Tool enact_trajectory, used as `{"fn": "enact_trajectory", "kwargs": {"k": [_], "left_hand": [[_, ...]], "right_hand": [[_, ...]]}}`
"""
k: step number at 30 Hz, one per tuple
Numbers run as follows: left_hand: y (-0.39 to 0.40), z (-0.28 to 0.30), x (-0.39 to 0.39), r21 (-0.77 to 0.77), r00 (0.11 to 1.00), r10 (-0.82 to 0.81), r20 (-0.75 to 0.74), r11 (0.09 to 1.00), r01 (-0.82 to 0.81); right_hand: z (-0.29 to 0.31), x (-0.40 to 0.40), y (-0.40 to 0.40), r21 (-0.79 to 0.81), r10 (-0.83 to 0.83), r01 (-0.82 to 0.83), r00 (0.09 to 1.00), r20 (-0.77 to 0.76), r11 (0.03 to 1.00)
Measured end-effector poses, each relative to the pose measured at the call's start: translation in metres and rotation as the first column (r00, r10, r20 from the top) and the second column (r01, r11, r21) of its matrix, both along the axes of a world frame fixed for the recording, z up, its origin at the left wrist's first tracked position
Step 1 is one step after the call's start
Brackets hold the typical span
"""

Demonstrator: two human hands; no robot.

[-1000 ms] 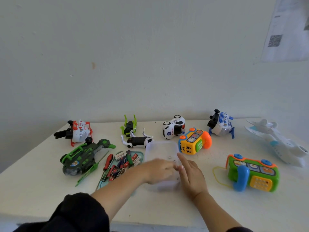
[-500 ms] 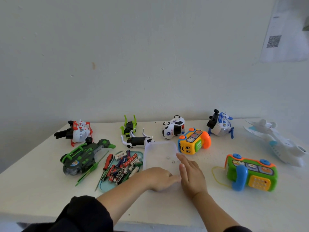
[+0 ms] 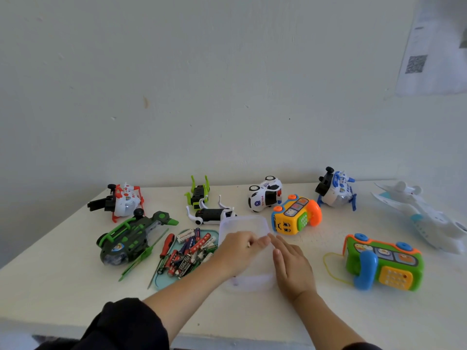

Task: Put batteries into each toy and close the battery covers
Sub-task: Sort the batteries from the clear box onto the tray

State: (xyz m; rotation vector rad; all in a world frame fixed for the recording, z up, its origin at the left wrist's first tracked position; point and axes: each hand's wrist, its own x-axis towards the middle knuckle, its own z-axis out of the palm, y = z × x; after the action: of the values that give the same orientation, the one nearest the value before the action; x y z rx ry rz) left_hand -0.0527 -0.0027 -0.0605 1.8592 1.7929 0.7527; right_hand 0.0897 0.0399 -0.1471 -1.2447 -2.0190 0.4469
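A clear plastic container [image 3: 243, 221] sits at the table's middle. My left hand [image 3: 237, 251] reaches into it with fingers curled, and thumb and fingertips pinch a small pale part; I cannot tell what it is. My right hand [image 3: 290, 267] lies flat with straight fingers along the container's right side. Left of the container, a teal tray [image 3: 161, 282] holds several batteries [image 3: 192, 251] and a red-handled screwdriver [image 3: 165, 248]. Toys ring the hands: a green-black helicopter [image 3: 126, 238], a yellow bus phone [image 3: 294, 215] and a green phone [image 3: 384, 261].
Along the back stand a red-white helicopter [image 3: 121, 200], a green-legged black toy [image 3: 198, 192], a white-legged black toy [image 3: 212, 214], a police car [image 3: 264, 194] and a blue-white helicopter [image 3: 336, 189]. A white plane [image 3: 424, 218] lies far right. The table's front edge [image 3: 227, 335] is close below my arms.
My left hand has moved forward into the container, over the spot where small parts lay, and its fingers have closed. My right hand has hardly moved.
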Motion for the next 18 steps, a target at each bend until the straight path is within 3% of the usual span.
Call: {"fn": "enact_trajectory", "kwargs": {"k": [5, 8, 10, 13, 16, 18], "left_hand": [[0.006, 0.010, -0.023, 0.081, 0.970, 0.179, 0.166, 0.978, -0.194], [0.012, 0.016, -0.043, 0.194, 0.921, 0.314, 0.230, 0.913, -0.359], [0.015, 0.015, -0.067, 0.190, 0.894, 0.440, 0.080, 0.874, -0.447], [0.017, -0.001, -0.105, 0.003, 0.827, 0.474, -0.304, 0.868, -0.496], [0.014, -0.016, -0.124, -0.120, 0.803, 0.435, -0.408, 0.846, -0.520], [0.011, -0.017, -0.119, -0.031, 0.769, 0.437, -0.467, 0.861, -0.508]], "right_hand": [[0.001, 0.000, 0.000, -0.005, -0.004, 0.004, 1.000, -0.011, 1.000], [0.001, 0.000, 0.000, -0.008, -0.007, 0.007, 1.000, 0.000, 1.000], [0.001, -0.001, -0.001, -0.010, -0.010, 0.010, 1.000, 0.002, 1.000], [0.002, 0.000, -0.002, -0.003, -0.012, 0.012, 1.000, 0.009, 1.000], [0.004, -0.001, -0.002, -0.007, -0.010, 0.010, 1.000, 0.025, 1.000], [0.003, -0.001, -0.002, -0.003, -0.013, 0.013, 1.000, 0.022, 1.000]]}}
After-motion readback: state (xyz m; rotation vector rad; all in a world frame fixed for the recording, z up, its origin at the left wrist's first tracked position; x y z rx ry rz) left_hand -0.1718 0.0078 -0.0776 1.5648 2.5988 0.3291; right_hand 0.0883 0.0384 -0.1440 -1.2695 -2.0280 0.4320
